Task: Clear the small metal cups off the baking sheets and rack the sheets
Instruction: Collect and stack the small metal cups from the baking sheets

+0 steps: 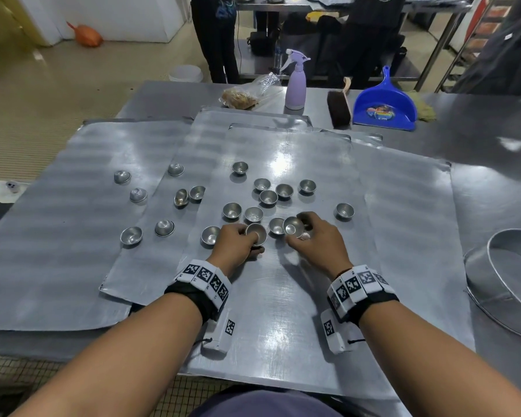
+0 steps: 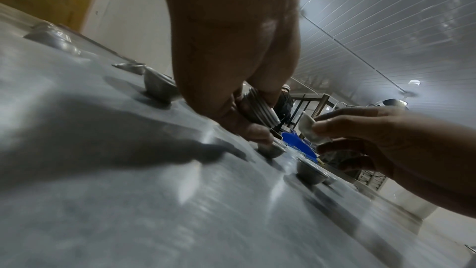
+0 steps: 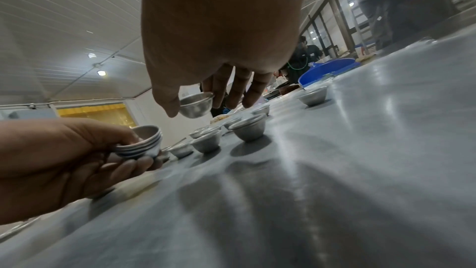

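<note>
Several flat baking sheets overlap on the steel table, with several small metal cups scattered over them, some upside down. My left hand grips a nested stack of cups, seen as a tilted stack in the right wrist view and edge-on as the stack in the left wrist view. My right hand pinches a single cup between thumb and fingers just above the sheet, the same cup lifted clear. The two hands are close together.
A round metal pan sits at the right edge. At the far side stand a lilac spray bottle, a brush, a blue dustpan and a bag of food. People stand behind the table.
</note>
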Demonstrator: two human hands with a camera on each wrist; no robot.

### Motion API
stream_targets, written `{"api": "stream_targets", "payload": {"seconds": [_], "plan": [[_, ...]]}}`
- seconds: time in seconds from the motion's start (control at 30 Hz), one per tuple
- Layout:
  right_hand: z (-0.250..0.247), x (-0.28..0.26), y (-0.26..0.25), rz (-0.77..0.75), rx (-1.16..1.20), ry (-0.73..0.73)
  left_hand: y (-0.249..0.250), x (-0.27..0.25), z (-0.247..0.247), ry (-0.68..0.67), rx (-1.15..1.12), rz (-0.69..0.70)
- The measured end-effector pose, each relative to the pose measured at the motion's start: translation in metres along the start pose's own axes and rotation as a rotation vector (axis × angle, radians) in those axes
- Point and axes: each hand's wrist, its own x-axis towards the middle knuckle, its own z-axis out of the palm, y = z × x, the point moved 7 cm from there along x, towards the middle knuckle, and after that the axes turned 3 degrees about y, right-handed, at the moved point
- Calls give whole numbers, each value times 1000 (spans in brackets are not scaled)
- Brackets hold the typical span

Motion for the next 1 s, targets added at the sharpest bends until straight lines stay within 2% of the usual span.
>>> {"api": "stream_targets", "payload": {"seconds": [0.2,0.3,0.4,0.5,0.63,0.73,0.87,1.0], "plan": [[13,-12,-31,-100,29,-10,-3,-2,-7,31,-113,9],[18,-16,-44,-141,59,-29,-2,-6,-9,44,-259,-48],[21,-17,-52,-150,77,-56,2,-10,-6,23,-366,-49],[22,-18,-54,-153,79,-68,6,-13,-1,-17,-349,-22],[27,-19,-45,-170,65,-103,5,-10,-1,2,-290,-9],[24,-17,-25,-139,33,-82,1,-7,0,-1,-226,-14],[3,-6,16,-5,-63,30,-3,-5,0,-2,-140,-11],[-2,6,46,108,-144,-30,-7,-6,2,0,-134,-25]]}}
